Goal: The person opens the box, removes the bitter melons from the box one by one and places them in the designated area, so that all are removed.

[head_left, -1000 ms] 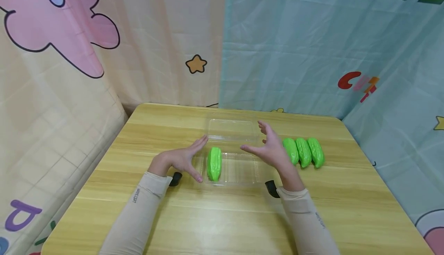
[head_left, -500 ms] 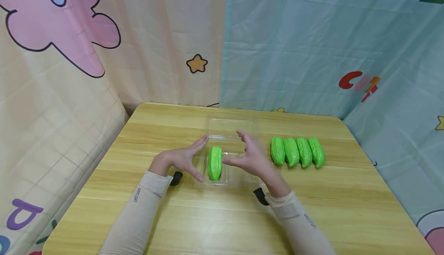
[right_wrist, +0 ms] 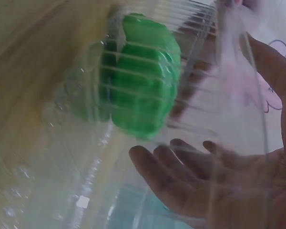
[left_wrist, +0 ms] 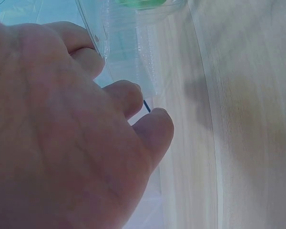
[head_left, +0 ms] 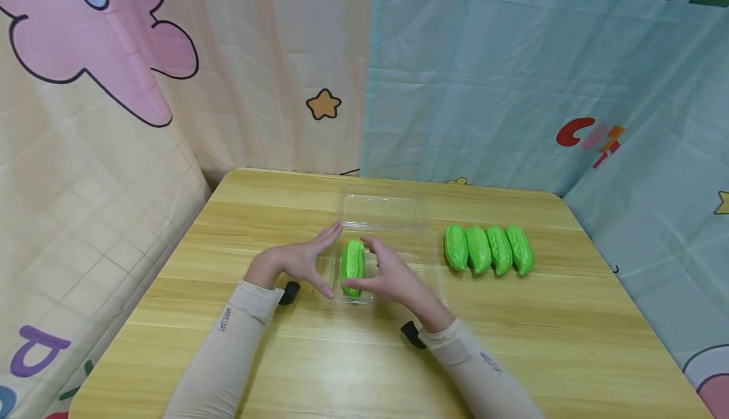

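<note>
A glossy green ridged fruit [head_left: 352,261] lies lengthwise at the left end of a clear plastic clamshell box [head_left: 412,273], whose lid [head_left: 378,213] is folded back behind it. My left hand [head_left: 296,262] is beside the box's left end, thumb and fingers spread; whether it touches the plastic I cannot tell. Over the fruit's right side reaches my right hand [head_left: 393,276], its fingers near the far end and its thumb over the near end. In the right wrist view the fruit [right_wrist: 145,78] shows through the clear plastic, a gap away from the right fingers [right_wrist: 164,179].
Several more green ridged fruits [head_left: 490,250] lie in a row on the wooden table [head_left: 342,368], right of the box. Printed curtains [head_left: 273,71] hang behind and beside the table.
My right hand has moved left and nearer, from beside the row of fruits to the fruit in the box. The left hand has stayed in place.
</note>
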Motion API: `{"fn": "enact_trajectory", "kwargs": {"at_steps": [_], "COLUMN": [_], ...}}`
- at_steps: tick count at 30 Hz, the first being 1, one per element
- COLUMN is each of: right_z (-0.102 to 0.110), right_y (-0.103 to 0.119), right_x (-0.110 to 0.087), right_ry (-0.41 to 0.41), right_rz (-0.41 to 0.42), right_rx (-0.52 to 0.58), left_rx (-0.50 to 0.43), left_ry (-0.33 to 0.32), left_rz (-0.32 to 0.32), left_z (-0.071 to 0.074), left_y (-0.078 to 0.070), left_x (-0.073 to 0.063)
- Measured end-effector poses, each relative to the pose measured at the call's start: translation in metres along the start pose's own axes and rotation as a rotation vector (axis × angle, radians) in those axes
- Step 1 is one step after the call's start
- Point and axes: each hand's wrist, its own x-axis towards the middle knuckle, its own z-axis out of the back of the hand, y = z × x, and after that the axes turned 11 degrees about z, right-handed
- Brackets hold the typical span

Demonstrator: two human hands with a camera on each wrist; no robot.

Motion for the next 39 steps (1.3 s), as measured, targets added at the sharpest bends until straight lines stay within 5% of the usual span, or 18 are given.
{"fn": "enact_trajectory", "kwargs": {"at_steps": [23, 39], "right_z": [-0.013, 0.001], "right_y": [-0.013, 0.007], "right_x": [0.001, -0.003], "right_ry": [0.036, -0.022], "right_rz": [-0.079, -0.069], "right_rx": [-0.089, 0.011], "left_rx": [-0.013, -0.008], "left_ry": [-0.001, -0.003], "left_rz": [-0.007, 0.014], "left_z": [0.001, 0.0], "left_y": [-0.003, 0.001], "left_x": [0.0, 0.001]}}
